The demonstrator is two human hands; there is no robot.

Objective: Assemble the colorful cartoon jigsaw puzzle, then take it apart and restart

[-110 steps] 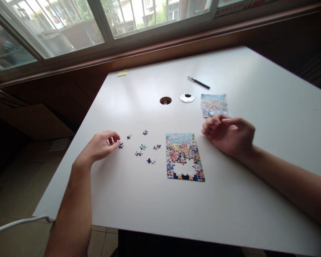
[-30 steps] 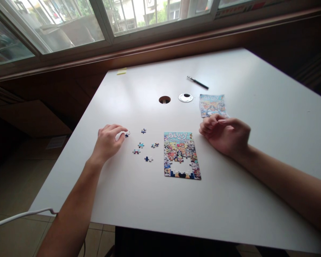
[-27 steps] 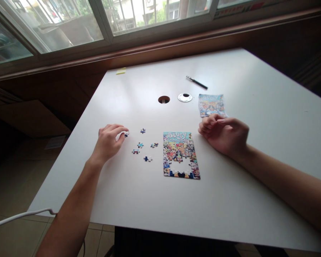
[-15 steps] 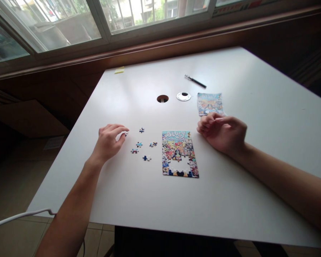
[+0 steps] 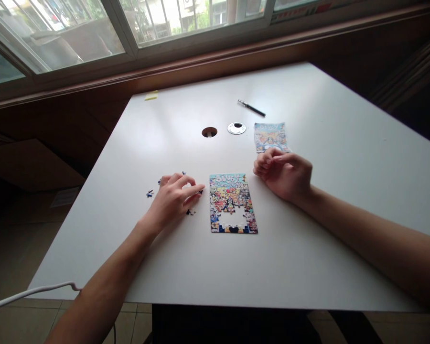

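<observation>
A colourful jigsaw puzzle (image 5: 232,200) lies on the white table (image 5: 236,272), with a white gap near its lower edge. My left hand (image 5: 175,198) rests just left of it, fingers stretched and arched over several loose puzzle pieces, its fingertips close to the puzzle's left edge. One piece (image 5: 149,193) lies apart to the left of the hand, and others peek out around the fingers. My right hand (image 5: 282,174) rests on the table by the puzzle's upper right corner, fingers curled into a loose fist with nothing visible inside.
A small picture card (image 5: 270,137) lies beyond my right hand. Farther back are a black pen (image 5: 251,108), a round metal cap (image 5: 236,128), a cable hole (image 5: 209,132) and a yellow note (image 5: 151,95). A white cable (image 5: 28,294) hangs at the table's near left corner.
My left hand has moved right from the far-left loose piece and now covers the pieces beside the puzzle. My right hand has stayed curled in place. The view has shifted slightly.
</observation>
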